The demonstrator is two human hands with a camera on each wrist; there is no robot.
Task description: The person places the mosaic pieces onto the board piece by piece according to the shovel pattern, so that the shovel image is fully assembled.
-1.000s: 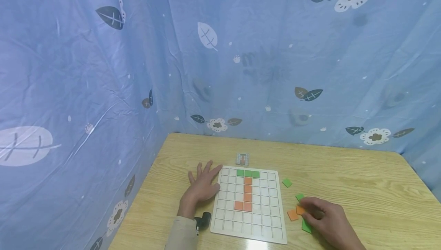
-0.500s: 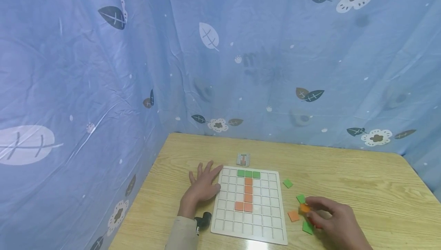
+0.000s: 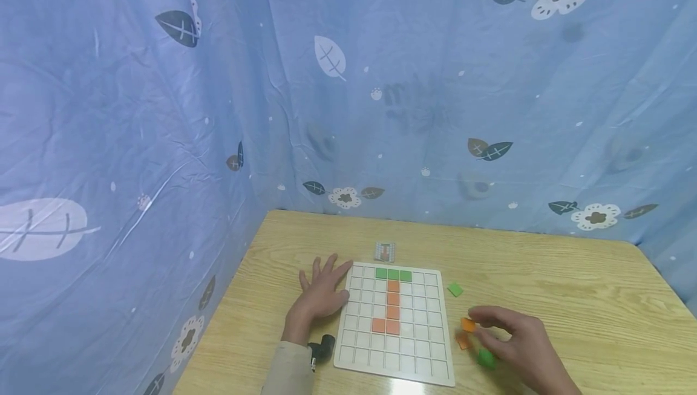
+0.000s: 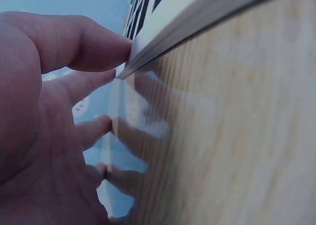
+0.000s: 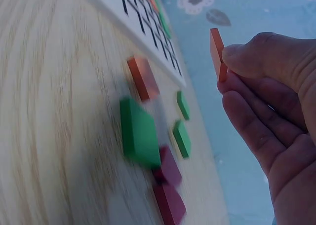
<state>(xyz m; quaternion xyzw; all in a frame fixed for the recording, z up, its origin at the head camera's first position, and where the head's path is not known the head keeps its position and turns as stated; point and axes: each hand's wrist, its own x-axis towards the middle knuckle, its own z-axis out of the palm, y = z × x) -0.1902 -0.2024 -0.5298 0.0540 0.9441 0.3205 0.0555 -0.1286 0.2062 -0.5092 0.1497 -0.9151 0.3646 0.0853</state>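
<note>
My right hand [image 3: 517, 340] pinches an orange square tile [image 5: 217, 55] between thumb and fingers, lifted above the table right of the white grid board [image 3: 422, 340]. On the board, a row of green tiles [image 3: 394, 274] lies at the top, with orange tiles [image 3: 393, 299] running down below it and turning left at the bottom. My left hand [image 3: 321, 295] lies with fingers spread at the board's left side, thumb and index finger touching its edge. Loose beside the board lie an orange tile [image 5: 144, 78], a green tile [image 5: 140, 133] and dark red tiles [image 5: 169, 204].
A small pattern card [image 3: 384, 251] lies behind the board. Another green tile [image 3: 455, 289] sits by the board's right edge. Blue patterned curtains [image 3: 425, 110] hang behind the wooden table [image 3: 572, 298] and at its left.
My right hand has picked the orange tile up from the loose tiles and shifts slightly left toward the board with it. The left hand stays in place.
</note>
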